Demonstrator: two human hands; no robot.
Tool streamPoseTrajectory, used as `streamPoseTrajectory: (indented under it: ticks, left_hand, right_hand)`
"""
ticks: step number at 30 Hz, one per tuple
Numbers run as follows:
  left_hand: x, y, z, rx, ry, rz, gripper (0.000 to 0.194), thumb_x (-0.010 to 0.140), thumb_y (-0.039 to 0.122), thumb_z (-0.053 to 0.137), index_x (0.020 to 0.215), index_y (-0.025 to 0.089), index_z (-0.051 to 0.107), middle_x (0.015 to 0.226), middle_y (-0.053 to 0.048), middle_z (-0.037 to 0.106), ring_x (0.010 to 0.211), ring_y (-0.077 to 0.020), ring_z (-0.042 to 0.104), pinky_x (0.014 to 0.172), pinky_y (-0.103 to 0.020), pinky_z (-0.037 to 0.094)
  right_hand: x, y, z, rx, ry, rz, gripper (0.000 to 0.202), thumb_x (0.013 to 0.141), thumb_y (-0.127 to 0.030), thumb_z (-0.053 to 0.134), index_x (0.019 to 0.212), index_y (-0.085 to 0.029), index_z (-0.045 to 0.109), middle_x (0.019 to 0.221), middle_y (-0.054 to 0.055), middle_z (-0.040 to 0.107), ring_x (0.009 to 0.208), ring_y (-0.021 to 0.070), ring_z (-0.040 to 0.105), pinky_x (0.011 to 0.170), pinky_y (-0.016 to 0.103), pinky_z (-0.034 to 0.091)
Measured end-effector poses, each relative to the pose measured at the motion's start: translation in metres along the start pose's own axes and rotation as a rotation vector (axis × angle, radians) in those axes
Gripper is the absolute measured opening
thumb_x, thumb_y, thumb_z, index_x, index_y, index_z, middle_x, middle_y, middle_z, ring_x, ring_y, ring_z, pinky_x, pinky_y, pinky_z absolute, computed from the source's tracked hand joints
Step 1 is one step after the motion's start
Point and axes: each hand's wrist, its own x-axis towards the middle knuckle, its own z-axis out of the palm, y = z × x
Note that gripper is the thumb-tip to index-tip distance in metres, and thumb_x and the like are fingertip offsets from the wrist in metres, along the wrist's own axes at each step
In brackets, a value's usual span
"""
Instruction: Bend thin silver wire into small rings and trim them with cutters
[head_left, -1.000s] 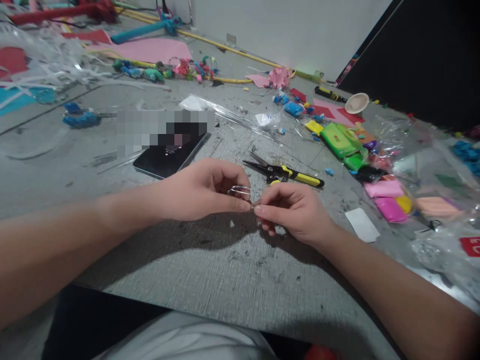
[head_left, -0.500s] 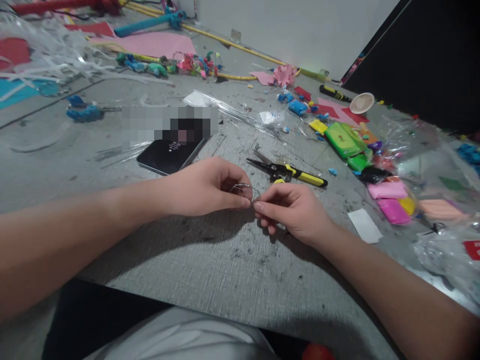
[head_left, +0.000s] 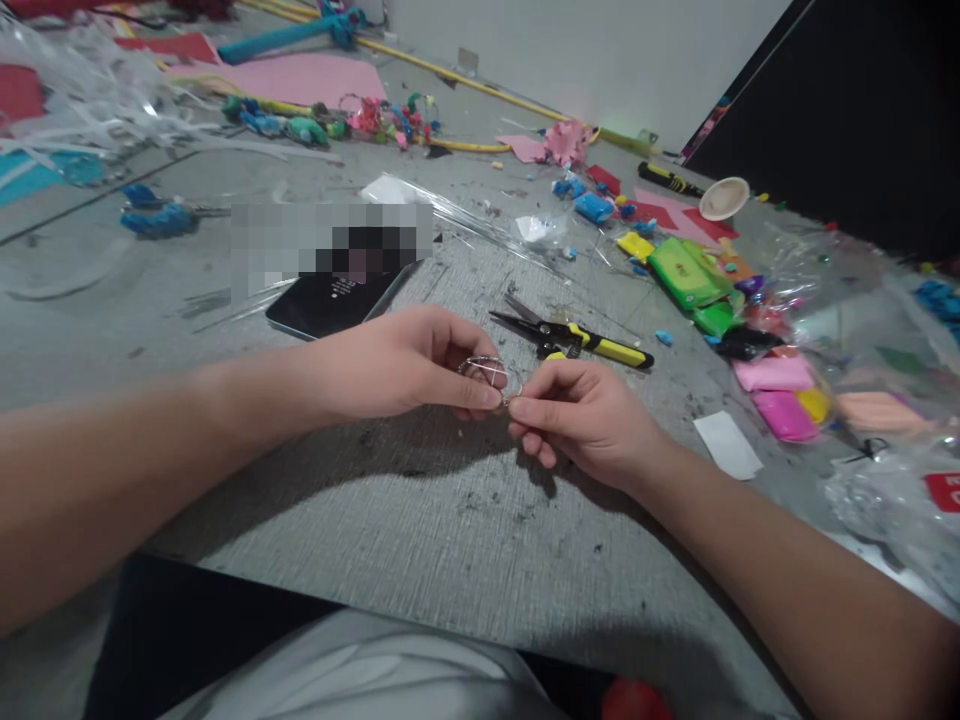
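1. Table (head_left: 450,545). The grey, speckled surface carries everything shown; materials lie mainly along its far and right sides, presumably leaving the near part to the hands.
2. Left hand (head_left: 409,365). Fingers curl inward and the thumb presses toward the fingertips, gripping the lower edge of a wire loop. The hollow behind the pinch seems to give the loop room.
3. Right hand (head_left: 592,415). Thumb and forefinger are brought together on the wire just beside the left fingertips, the other fingers loosely bent. Meeting so closely probably gives fine control over a short length.
4. Phone (head_left: 334,303). It lies flat beyond the left hand, its far end obscured by blurring; it appears simply set aside.
5. Shears (head_left: 592,342). They rest just beyond the right hand, blades parted and pointing left, handles to the right, perhaps for easy reach.
6. Green packet (head_left: 686,272). It lies among other coloured packets at the right, seemingly grouped as a supply.
7. Wire loop (head_left: 481,359). This thin, silvery ring is held above the table between both hands; its exact joint is hidden by the fingertips.
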Motion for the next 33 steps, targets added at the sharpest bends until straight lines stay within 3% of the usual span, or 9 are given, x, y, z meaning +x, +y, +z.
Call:
streamPoseTrajectory:
  ticks: [7,14,26,33]
  left_hand:
    - [-0.0001,-0.0004,0.0003,0.042,0.066,0.023,0.011,0.077,0.024,0.079,0.084,0.018,0.073,0.070,0.001,0.072,0.065,-0.0123,0.067,0.061,-0.022,0.048]
    - [0.0000,0.0041,0.0023,0.003,0.086,0.007,0.009,0.075,0.017,0.078,0.081,0.017,0.072,0.071,0.000,0.073,0.064,-0.0123,0.067,0.063,-0.023,0.050]
    - [-0.0029,0.0030,0.0010,-0.028,-0.013,0.005,0.011,0.074,0.018,0.081,0.083,0.018,0.074,0.074,0.000,0.074,0.067,-0.0115,0.066,0.067,-0.023,0.050]
    - [-0.0018,0.0006,0.0009,-0.096,-0.004,-0.001,0.012,0.074,0.015,0.079,0.083,0.020,0.074,0.076,0.002,0.074,0.069,-0.0103,0.067,0.068,-0.021,0.052]
  right_hand:
    - [0.0021,0.0029,0.0004,0.017,0.001,-0.054,0.024,0.074,-0.032,0.090,0.079,-0.017,0.071,0.069,-0.001,0.071,0.057,0.0106,0.066,0.048,0.018,0.055]
    - [0.0031,0.0004,0.0015,0.049,0.010,-0.051,0.024,0.072,-0.032,0.091,0.081,-0.019,0.073,0.068,-0.003,0.069,0.057,0.0108,0.065,0.058,0.024,0.057]
    - [0.0020,0.0044,-0.0042,-0.051,-0.055,-0.128,0.016,0.076,-0.029,0.089,0.078,-0.021,0.075,0.070,-0.002,0.070,0.062,0.0110,0.066,0.063,0.024,0.051]
    - [0.0027,0.0014,-0.0052,0.006,-0.117,-0.084,0.022,0.076,-0.037,0.089,0.080,-0.022,0.073,0.071,-0.002,0.069,0.062,0.0131,0.066,0.063,0.027,0.056]
